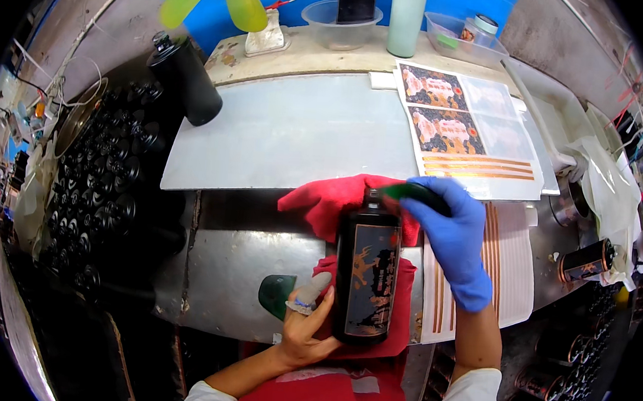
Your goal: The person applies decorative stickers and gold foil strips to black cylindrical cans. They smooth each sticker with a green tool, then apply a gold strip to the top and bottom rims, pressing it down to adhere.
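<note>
Bottle (366, 274), black with an orange label, lies at lower centre of the frame on a red cloth (336, 198) spread over the metal bench (243, 255). Our left hand (305, 326), bare with a taped fingertip, rests against the bottle's lower left side, fingers loosely curled. Our right hand (453, 236), in a blue glove, grips a dark green squeegee (415, 194) at the bottle's neck. Decal sheets (464, 132) lie at upper right, and another black bottle (186, 79) stands at upper left.
</note>
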The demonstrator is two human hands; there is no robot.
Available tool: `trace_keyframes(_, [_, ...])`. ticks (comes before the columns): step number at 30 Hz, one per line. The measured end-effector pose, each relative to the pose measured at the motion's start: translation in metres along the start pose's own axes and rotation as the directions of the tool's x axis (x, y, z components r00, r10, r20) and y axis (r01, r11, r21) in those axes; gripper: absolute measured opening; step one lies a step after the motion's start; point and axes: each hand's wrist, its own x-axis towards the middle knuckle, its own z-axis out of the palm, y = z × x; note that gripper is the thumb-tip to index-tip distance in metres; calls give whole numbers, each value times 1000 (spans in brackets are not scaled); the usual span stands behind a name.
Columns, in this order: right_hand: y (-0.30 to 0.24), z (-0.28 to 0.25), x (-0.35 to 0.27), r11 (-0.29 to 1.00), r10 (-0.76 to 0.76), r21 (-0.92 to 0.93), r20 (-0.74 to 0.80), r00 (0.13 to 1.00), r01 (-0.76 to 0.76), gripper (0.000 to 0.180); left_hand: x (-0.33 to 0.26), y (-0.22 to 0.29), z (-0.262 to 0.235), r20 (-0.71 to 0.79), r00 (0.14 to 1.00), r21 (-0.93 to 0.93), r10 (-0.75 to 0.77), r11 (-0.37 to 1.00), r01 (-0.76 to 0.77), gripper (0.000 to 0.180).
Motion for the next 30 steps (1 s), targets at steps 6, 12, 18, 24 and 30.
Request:
trace_keyframes(6, [-6,0,-92,888,-390,-79,392,833,453,42,2,-3,-8,-38,999,27,2,1000,-1,64])
trace_keyframes(12, [-41,3,-74,936,-90,-260,474,876,237,28,3,-6,-5,-87,993,37,74,997,-71,64])
trace_keyframes(18, [-21,13,-7,695,-487,-429,309,817,577,36,4,1,-2,-109,992,-32,57,998,-60,72])
trace_keyframes(24, [-54,3,-144,631,-379,-281,701,604,723,41,1,-8,-3,-28,998,-14,-57,998,56,98])
trace_keyframes(30, [-21,-20,-187,796,605,214,-256,754,-566,14,16,-2,0,59,998,-97,-35,994,41,119])
